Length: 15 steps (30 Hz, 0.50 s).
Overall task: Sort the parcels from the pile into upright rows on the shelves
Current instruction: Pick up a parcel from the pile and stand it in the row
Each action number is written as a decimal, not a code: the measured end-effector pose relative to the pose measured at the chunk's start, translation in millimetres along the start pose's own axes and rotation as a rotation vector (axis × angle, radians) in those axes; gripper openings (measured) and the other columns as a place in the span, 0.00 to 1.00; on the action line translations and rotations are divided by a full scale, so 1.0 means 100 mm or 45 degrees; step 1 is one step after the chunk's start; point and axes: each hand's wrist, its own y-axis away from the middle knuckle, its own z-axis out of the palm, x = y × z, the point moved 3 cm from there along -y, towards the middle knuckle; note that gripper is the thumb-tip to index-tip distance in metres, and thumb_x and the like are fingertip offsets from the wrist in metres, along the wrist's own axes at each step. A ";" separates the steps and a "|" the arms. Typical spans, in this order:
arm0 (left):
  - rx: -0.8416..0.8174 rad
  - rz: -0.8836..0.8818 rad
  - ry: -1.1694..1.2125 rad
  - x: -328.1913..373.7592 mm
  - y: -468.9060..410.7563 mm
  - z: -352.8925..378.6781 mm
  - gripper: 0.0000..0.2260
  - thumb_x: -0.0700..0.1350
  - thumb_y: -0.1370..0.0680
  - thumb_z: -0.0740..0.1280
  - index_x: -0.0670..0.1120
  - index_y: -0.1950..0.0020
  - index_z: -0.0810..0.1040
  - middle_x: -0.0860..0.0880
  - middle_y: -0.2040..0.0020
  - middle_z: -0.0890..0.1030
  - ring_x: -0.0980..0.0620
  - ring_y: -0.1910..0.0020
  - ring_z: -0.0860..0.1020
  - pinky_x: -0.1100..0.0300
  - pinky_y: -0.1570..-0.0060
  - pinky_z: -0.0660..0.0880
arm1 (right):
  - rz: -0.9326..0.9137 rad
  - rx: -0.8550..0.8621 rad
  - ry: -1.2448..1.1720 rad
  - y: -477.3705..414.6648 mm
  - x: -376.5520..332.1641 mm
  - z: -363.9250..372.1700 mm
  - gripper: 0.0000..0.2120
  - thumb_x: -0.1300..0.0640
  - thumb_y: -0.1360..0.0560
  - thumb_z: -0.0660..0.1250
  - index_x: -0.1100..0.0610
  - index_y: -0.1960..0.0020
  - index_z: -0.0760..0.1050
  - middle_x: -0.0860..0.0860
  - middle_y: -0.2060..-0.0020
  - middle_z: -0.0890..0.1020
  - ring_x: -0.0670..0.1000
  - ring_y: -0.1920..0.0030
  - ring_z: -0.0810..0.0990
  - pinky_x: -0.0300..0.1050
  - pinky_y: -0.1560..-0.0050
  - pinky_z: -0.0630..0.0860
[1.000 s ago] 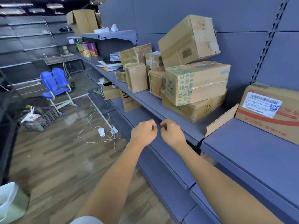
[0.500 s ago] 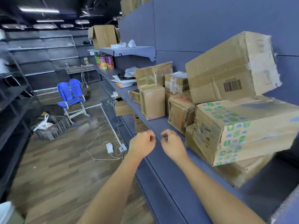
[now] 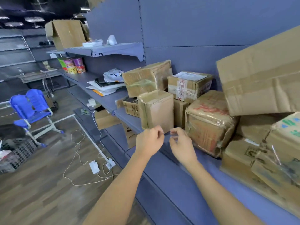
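Head view: both hands raised before the parcel pile on the shelf (image 3: 186, 181).
Left hand (image 3: 149, 142) and right hand (image 3: 182, 146) hover loosely curled, holding nothing, just before an upright taped parcel (image 3: 156, 110).

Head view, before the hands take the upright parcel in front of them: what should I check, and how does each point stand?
1. Left hand empty: ok.
2. Right hand empty: ok.
3. Upright parcel within reach, nothing on top: ok.
4. Free shelf space in front of the pile: ok.
5. Large box sitting level on the pile: not ok, tilted.
6. Taped parcel clear of the upright one: cannot tell.
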 end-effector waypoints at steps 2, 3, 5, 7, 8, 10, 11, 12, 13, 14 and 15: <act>0.032 0.171 0.023 -0.15 -0.15 -0.03 0.06 0.44 0.22 0.61 0.49 0.52 0.78 0.50 0.63 0.80 0.47 0.62 0.77 0.59 0.68 0.65 | 0.045 0.127 -0.019 -0.05 -0.01 0.13 0.12 0.66 0.23 0.60 0.56 0.42 0.73 0.52 0.44 0.77 0.46 0.49 0.75 0.35 0.49 0.69; 0.036 0.257 0.057 -0.23 -0.23 -0.06 0.06 0.44 0.22 0.61 0.49 0.52 0.78 0.50 0.65 0.79 0.48 0.63 0.77 0.59 0.68 0.64 | 0.069 0.188 -0.030 -0.08 -0.03 0.18 0.12 0.66 0.22 0.60 0.55 0.42 0.73 0.52 0.45 0.77 0.46 0.50 0.76 0.32 0.51 0.69; 0.048 0.413 0.136 -0.40 -0.38 -0.13 0.07 0.46 0.24 0.60 0.50 0.54 0.78 0.51 0.68 0.78 0.48 0.66 0.77 0.58 0.69 0.66 | 0.095 0.279 -0.052 -0.16 -0.08 0.25 0.10 0.64 0.21 0.61 0.53 0.43 0.73 0.50 0.46 0.77 0.46 0.50 0.76 0.26 0.55 0.68; 0.119 0.526 0.188 -0.57 -0.51 -0.20 0.10 0.49 0.26 0.57 0.50 0.58 0.77 0.51 0.70 0.78 0.47 0.69 0.76 0.57 0.72 0.70 | 0.102 0.356 -0.098 -0.22 -0.15 0.31 0.08 0.61 0.21 0.62 0.50 0.44 0.71 0.48 0.46 0.77 0.44 0.49 0.77 0.25 0.55 0.70; 0.179 0.559 0.211 -0.64 -0.57 -0.24 0.11 0.50 0.26 0.56 0.50 0.59 0.77 0.50 0.72 0.77 0.47 0.71 0.76 0.56 0.73 0.70 | 0.101 0.388 -0.125 -0.24 -0.19 0.34 0.08 0.59 0.21 0.63 0.49 0.44 0.71 0.47 0.47 0.77 0.42 0.48 0.78 0.27 0.54 0.71; 0.327 0.587 0.256 -0.76 -0.68 -0.30 0.11 0.49 0.27 0.57 0.48 0.61 0.77 0.50 0.74 0.75 0.47 0.74 0.74 0.58 0.76 0.68 | 0.097 0.440 -0.143 -0.25 -0.24 0.42 0.10 0.56 0.22 0.65 0.50 0.41 0.70 0.44 0.46 0.76 0.40 0.47 0.77 0.35 0.47 0.74; 0.399 0.586 0.285 -0.81 -0.73 -0.34 0.10 0.47 0.27 0.58 0.47 0.62 0.77 0.51 0.73 0.75 0.48 0.74 0.73 0.60 0.76 0.66 | 0.096 0.466 -0.130 -0.26 -0.25 0.46 0.14 0.54 0.22 0.66 0.51 0.38 0.70 0.44 0.45 0.75 0.41 0.45 0.76 0.40 0.43 0.74; 0.453 0.578 0.319 -0.85 -0.78 -0.37 0.09 0.46 0.28 0.58 0.46 0.63 0.77 0.51 0.72 0.76 0.49 0.74 0.72 0.61 0.76 0.64 | 0.087 0.492 -0.117 -0.28 -0.26 0.49 0.17 0.53 0.23 0.68 0.52 0.36 0.69 0.45 0.43 0.75 0.43 0.42 0.75 0.42 0.41 0.73; 0.493 0.565 0.351 -0.89 -0.84 -0.39 0.09 0.44 0.28 0.59 0.46 0.63 0.77 0.52 0.70 0.76 0.50 0.74 0.71 0.61 0.75 0.63 | 0.073 0.512 -0.117 -0.30 -0.27 0.51 0.21 0.53 0.24 0.69 0.52 0.34 0.67 0.46 0.41 0.74 0.43 0.40 0.74 0.42 0.39 0.71; 0.521 0.551 0.376 -0.93 -0.89 -0.40 0.08 0.43 0.28 0.59 0.46 0.63 0.77 0.52 0.69 0.77 0.51 0.73 0.71 0.61 0.75 0.64 | 0.062 0.521 -0.130 -0.32 -0.28 0.52 0.25 0.53 0.26 0.71 0.51 0.33 0.65 0.46 0.39 0.72 0.43 0.38 0.72 0.41 0.38 0.70; 0.538 0.537 0.400 -0.96 -0.95 -0.40 0.08 0.43 0.27 0.59 0.45 0.62 0.77 0.52 0.67 0.77 0.51 0.72 0.72 0.60 0.74 0.66 | 0.057 0.522 -0.146 -0.35 -0.28 0.54 0.29 0.53 0.27 0.73 0.49 0.32 0.62 0.46 0.37 0.69 0.43 0.37 0.71 0.41 0.37 0.69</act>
